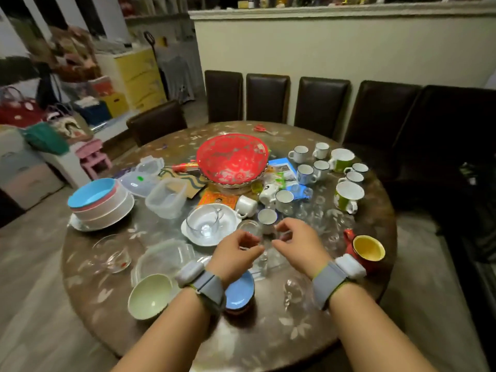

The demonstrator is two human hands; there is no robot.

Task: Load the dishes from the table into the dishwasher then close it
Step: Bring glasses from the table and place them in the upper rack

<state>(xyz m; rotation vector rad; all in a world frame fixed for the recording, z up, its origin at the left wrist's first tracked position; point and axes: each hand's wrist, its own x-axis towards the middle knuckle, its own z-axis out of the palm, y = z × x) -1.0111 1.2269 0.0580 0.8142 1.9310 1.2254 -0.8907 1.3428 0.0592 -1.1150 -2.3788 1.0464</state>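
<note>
Dark leather chairs (268,98) are lining the far side of a round brown table with a pale leaf pattern (308,342), which is filling the middle of the view and carrying the dishes. Both hands are hovering near the table's centre, over a cluster of clear glass cups (264,260) that are blurring into the glossy top. The left hand (236,253) is curling thumb and fingers narrowly; the right hand (298,244) is doing likewise, and whether either is actually pinching glass I cannot tell. At 12 o'clock a red plastic dome cover (232,157) is sitting on a dish. At 2 o'clock small white mugs (320,165) are standing together. At 3 o'clock a red mug with a yellow inside (367,249) is partly hiding behind the right wristband. At 9 o'clock stacked bowls, blue on top, (99,201) are resting on a plate. At 6 o'clock a blue bowl (240,291) is lying half covered by the left wrist, a pale green bowl (150,295) beside it
</note>
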